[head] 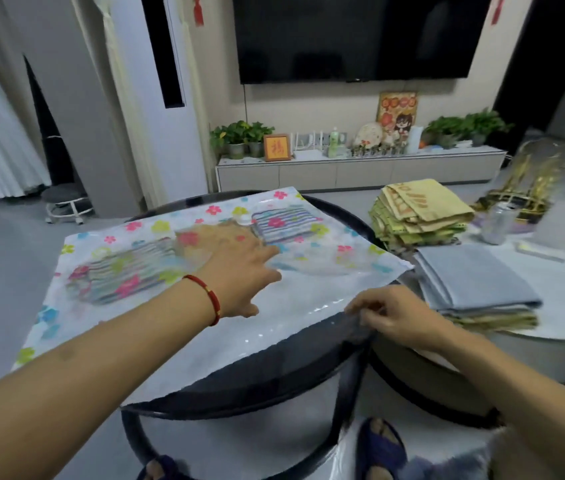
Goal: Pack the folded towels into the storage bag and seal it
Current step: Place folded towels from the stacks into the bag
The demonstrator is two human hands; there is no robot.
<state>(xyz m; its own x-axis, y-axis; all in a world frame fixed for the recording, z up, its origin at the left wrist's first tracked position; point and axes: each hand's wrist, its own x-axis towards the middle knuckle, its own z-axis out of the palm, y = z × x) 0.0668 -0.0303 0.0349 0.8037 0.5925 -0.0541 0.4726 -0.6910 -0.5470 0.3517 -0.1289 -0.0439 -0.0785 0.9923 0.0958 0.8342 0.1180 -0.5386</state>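
A clear storage bag printed with coloured flowers lies flat on a round dark table. Inside it I see a striped folded towel at the left, a tan towel in the middle and another striped towel at the back right. My left hand, a red cord on its wrist, lies flat on top of the bag near the middle with fingers straight. My right hand pinches the bag's near right edge at the table rim.
On a second white table to the right lie a stack of yellow-green towels and a stack of grey folded towels. A can and a glass dome stand behind them. My slippered feet show below the table.
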